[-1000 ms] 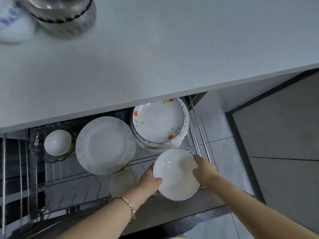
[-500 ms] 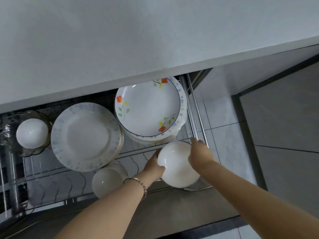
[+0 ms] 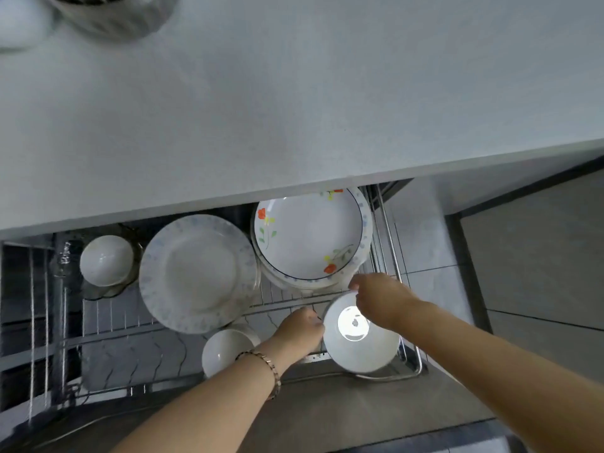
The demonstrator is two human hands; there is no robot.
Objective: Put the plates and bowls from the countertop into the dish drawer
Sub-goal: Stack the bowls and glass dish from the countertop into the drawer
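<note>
At the lower right of the frame, in the front right corner of the pulled-out wire drawer (image 3: pixel 108 318), is the bowl (image 3: pixel 359 344), held between two hands. The right hand (image 3: pixel 382 299) reaches over it from the right, thumb and fingers pinching its far rim. The left hand (image 3: pixel 300 328), with a bracelet (image 3: pixel 264 367) on the wrist, has its fingers curled against the bowl's left edge and grips it there. Whether the bowl rests on the wires cannot be told. There are three white bowls in all: this one, a second bowl (image 3: pixel 224 349) just left of the left wrist, and a third bowl (image 3: pixel 106 259) at the far left, sitting inside a glass bowl (image 3: pixel 108 291). Two plates show their faces: a pale blue-patterned plate (image 3: pixel 197 273) in the middle and a flowered plate (image 3: pixel 310 233) topping a stack behind the hands. On the countertop (image 3: pixel 294 109), at the upper left, stand one blurred metal pot (image 3: pixel 114 14) and one white object (image 3: pixel 19 24).
</note>
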